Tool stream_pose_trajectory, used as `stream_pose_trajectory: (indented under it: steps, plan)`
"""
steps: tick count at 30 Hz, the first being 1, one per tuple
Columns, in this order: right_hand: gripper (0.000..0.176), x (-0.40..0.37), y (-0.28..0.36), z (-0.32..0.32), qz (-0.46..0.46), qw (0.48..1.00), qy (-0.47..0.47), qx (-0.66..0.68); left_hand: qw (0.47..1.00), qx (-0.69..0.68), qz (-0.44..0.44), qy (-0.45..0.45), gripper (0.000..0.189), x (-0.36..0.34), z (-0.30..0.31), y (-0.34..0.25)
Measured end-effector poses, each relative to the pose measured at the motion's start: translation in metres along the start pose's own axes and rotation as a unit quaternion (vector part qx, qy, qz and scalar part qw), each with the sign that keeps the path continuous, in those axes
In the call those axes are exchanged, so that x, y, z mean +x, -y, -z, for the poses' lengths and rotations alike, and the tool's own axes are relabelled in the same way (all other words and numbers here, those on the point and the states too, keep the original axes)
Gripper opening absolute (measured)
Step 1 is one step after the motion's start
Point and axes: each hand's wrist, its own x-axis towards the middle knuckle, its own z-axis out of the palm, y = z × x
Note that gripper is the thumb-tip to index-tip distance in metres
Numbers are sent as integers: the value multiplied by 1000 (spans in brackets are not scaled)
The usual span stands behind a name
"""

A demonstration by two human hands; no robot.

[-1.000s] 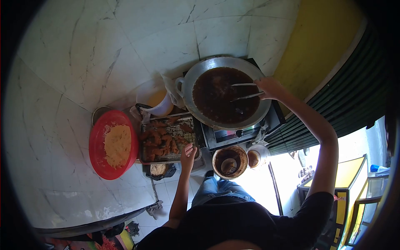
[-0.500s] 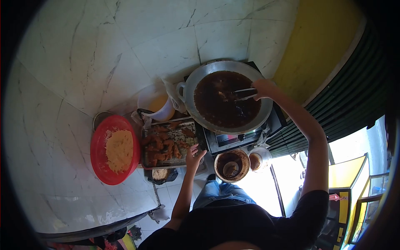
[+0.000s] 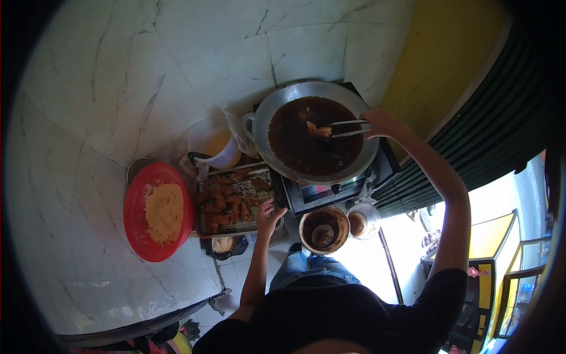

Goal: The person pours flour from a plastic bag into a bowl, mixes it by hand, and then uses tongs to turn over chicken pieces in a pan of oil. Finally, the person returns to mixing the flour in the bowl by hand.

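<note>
Gripping the metal tongs (image 3: 349,123), the right hand (image 3: 378,123) reaches over the right rim of the wok (image 3: 312,89), fingers closed around the handle end. At the tongs' tips, above or in the dark oil (image 3: 312,156) near the wok's middle, is a browned piece (image 3: 319,131); it looks pinched, though I can't tell whether it is fully clear of the surface. Left of the wok and nearer the body, the left hand (image 3: 268,221) is spread with nothing in it, beside the tray (image 3: 242,230); whether it touches the edge I can't make out. More browned pieces (image 3: 233,207) lie on that tray, and the red basin (image 3: 132,206) sits farther left of the wok.

What could go wrong, I'd judge: a light or off-centre pinch might let the piece slip, and its fall could splash oil onto the right hand, which is bare and close to the wok's rim. Oil dripping left of the wok might catch the left hand, as it's bare too
</note>
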Motion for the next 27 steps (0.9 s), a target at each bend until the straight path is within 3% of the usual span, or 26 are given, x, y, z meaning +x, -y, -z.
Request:
stream_pose_trajectory:
  steps: [27]
  plan:
    - [51,-17,2,28,-38,999,33,-3,1000,16,22,7,72,3,3,4]
